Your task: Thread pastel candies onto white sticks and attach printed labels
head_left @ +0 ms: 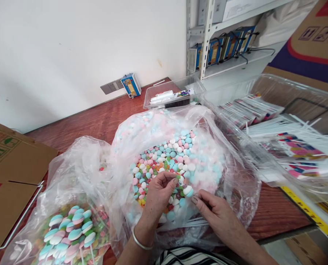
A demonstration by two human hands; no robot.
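Two-tone candy: one white and light-blue piece (188,191), above the near right part of the large candy bag's open mouth, between the two hands.
Right hand: (212,208) thumb and forefinger closed in a pinch at the lower right edge of the two-tone candy; a stick between them cannot be made out.
Left hand: (161,189) thumb and forefinger brought together over the bag's mouth; what lies between the tips cannot be told. A bangle (139,240) encircles the wrist.
Large candy bag: clear plastic film (142,127), folded open on the table; serves as reference for all positions below.
Bag contents: pastel candies (169,150) in pink, white and blue, with colored gummies among them.
Lollipop bag: clear plastic (82,158), touching the large bag's left side; stacked candy lollipops (75,233) lie on its near part.
Small clear tray: (146,103) just beyond the large bag; white items inside.
Large clear bin: (245,147) right of the bag; white sticks (274,127) and printed packets inside.
Blue device: (131,85) beyond the bag, to the left, next to a socket panel (109,88).
Wood-grain table: (97,119) beneath the bag.
Cardboard boxes: one far left of the bag (17,158), one beyond the bin (315,51).
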